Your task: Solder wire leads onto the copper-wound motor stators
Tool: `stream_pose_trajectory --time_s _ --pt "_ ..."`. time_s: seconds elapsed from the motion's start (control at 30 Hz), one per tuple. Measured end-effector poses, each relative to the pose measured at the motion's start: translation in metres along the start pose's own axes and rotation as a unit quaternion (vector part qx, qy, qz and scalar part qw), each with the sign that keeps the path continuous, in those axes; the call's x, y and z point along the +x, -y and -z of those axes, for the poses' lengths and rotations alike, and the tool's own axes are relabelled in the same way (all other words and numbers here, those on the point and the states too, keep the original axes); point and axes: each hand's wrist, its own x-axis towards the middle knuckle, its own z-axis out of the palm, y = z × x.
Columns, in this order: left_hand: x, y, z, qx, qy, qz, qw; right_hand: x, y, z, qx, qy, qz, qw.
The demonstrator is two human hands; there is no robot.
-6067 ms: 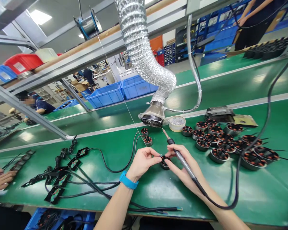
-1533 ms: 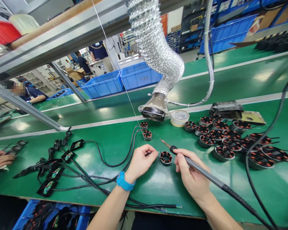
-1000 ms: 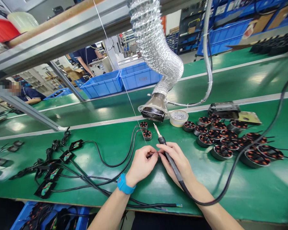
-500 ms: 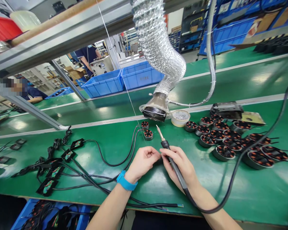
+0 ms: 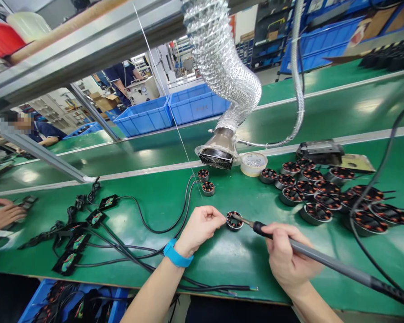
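My right hand (image 5: 291,258) is wrapped round the grey handle of a soldering iron (image 5: 309,253). Its metal tip reaches left to the inside of a small round motor stator (image 5: 234,220) with copper-coloured windings, flat on the bench. At that stator's left rim, my left hand (image 5: 207,224) is closed in a pinch; what lies between its fingertips is too small to make out. A thin pale strand (image 5: 180,134) runs down from above towards this hand. Behind it sit two more small stators (image 5: 208,188) joined to black cables (image 5: 185,215).
Many stators (image 5: 315,213) crowd the right of the green bench (image 5: 256,269). A silver extraction duct (image 5: 229,76) hangs above, beside a tape roll (image 5: 253,163). Cables with small boards (image 5: 67,262) lie left. A co-worker's hands (image 5: 5,215) are at the far left.
My right hand has moved right, the iron's tip swinging down to the stator, which now shows beside my left hand. My left hand has stayed put. A co-worker's hands have appeared at the left.
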Motion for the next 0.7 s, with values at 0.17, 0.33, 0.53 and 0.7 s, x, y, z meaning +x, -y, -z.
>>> stream_pose_trajectory --time_s 0.17,0.33,0.53,0.7 --pt "-0.0014 -0.0004 -0.0011 0.016 -0.003 -0.003 1.000 -0.0031 0.0012 -0.0002 0.009 -0.020 0.015 1.000" --pt "-0.0012 0.0009 -0.0016 0.029 0.000 -0.006 1.000 -0.0033 0.0049 -0.0034 0.018 -0.025 0.041 0.999" --pt "-0.0026 0.0001 -0.0031 0.036 0.000 -0.006 0.999 -0.0032 0.0067 -0.0045 0.024 -0.019 0.056 0.998" --pt "-0.0031 0.0015 -0.0029 0.053 0.005 -0.015 0.998 -0.0011 0.0083 -0.0051 0.033 -0.002 0.091 0.995"
